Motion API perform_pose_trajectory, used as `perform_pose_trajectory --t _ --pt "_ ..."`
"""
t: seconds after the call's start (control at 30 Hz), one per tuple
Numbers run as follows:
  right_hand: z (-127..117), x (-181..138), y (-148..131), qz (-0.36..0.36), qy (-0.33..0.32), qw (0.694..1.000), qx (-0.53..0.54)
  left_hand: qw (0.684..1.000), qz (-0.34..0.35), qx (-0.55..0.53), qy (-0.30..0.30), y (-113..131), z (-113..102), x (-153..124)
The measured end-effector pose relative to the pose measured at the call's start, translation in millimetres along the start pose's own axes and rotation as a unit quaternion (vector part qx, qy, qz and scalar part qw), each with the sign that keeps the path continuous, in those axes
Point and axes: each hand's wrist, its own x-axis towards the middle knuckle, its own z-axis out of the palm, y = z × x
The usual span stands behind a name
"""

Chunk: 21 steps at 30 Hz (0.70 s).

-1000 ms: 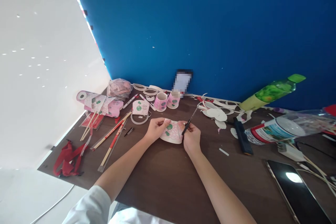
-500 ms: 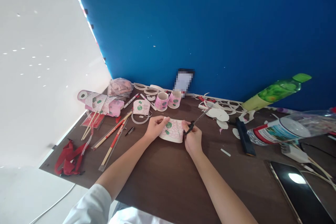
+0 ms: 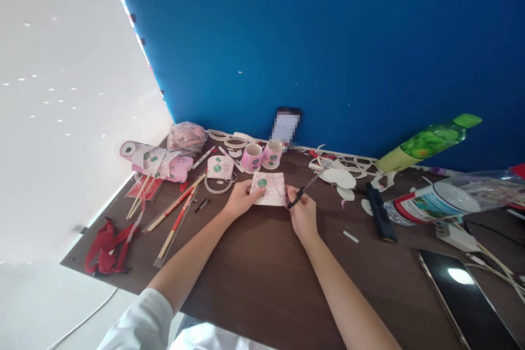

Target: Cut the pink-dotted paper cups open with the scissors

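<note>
Between my two hands is a pink-and-white patterned piece of paper cup wall point(image 3: 273, 190) with a green round print. My left hand point(image 3: 243, 198) pinches its left edge, thumb on top. My right hand point(image 3: 302, 212) is closed around black-handled scissors point(image 3: 296, 198), whose blades point up and away to the right. The right fingertips are also at the paper's right edge. Just beyond it stand two pink paper cups point(image 3: 251, 158). A similar cut cup piece point(image 3: 220, 167) lies to the left, above a white ring.
Paper offcuts point(image 3: 338, 178) lie right of the scissors. Wrapped chopsticks point(image 3: 174, 229) and a red strap point(image 3: 109, 249) are at left. A green bottle point(image 3: 430, 145), a clear plastic bottle point(image 3: 435, 202) and a phone point(image 3: 463, 295) are at right. A blue panel point(image 3: 262, 38) borders the back.
The paper piece has been turned and raised slightly, so its print sits differently. Both hands stay at its edges, and the scissors remain in my right hand.
</note>
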Motion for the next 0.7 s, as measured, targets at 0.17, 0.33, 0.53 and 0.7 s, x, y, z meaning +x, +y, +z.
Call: perform_pose_trajectory --t 0.17,0.33,0.53,0.7 --pt "1 -3 0 0.039 -0.044 0.998 0.004 0.999 0.01 -0.018 0.031 8 -2 0" --pt "2 -1 -2 0.047 -0.024 0.998 0.015 0.999 0.027 -0.02 0.025 3 -2 4" --pt "-3 3 -5 0.025 -0.003 1.0 0.002 0.994 -0.021 -0.091 -0.055 -4 -4 5" --pt "-4 5 -4 0.009 0.014 1.0 0.004 0.987 -0.09 -0.102 -0.084 -4 -4 3"
